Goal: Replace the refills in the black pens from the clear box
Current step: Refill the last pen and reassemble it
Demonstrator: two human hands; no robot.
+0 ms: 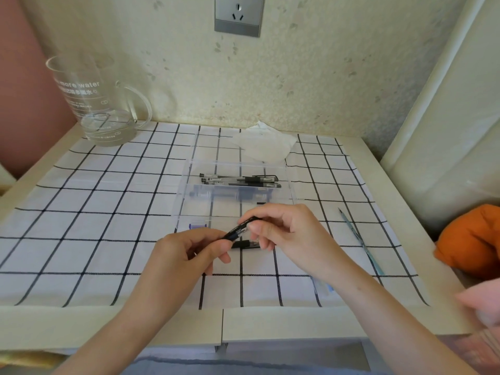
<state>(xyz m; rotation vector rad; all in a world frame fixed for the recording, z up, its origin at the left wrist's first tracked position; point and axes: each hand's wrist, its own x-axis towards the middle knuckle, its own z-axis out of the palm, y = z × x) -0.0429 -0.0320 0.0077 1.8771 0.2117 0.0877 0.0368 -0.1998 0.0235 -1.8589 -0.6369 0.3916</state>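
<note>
Head view is showing the pale surface [81,323] at the nearest edge, and a white cloth with black checks [108,226] is lying over it. Above the cloth, both hands are holding one black pen [240,229] between them. The left hand [186,253] is gripping the lower end of the pen with curled fingers and the thumb. The right hand [284,234] is pinching the upper end between the thumb and the forefinger, while its other fingers are curling loosely below. The pen is tilting, with its right end higher. Just under the pen, a short black pen part [244,244] is lying on the cloth; which part it is, I cannot tell. To the right of the right hand, well apart from it, a thin bluish refill [359,239] is lying on the cloth. Behind the hands, the clear box [184,190] is standing open in the middle of the cloth, and several black pens [243,180] are lying side by side in its far part. Behind the box, a crumpled white tissue [263,144] is resting near the wall. In the far left corner, a clear glass jug [100,104] is standing with a little water in it. On the wall above, a grey socket [238,16] is sitting.
</note>
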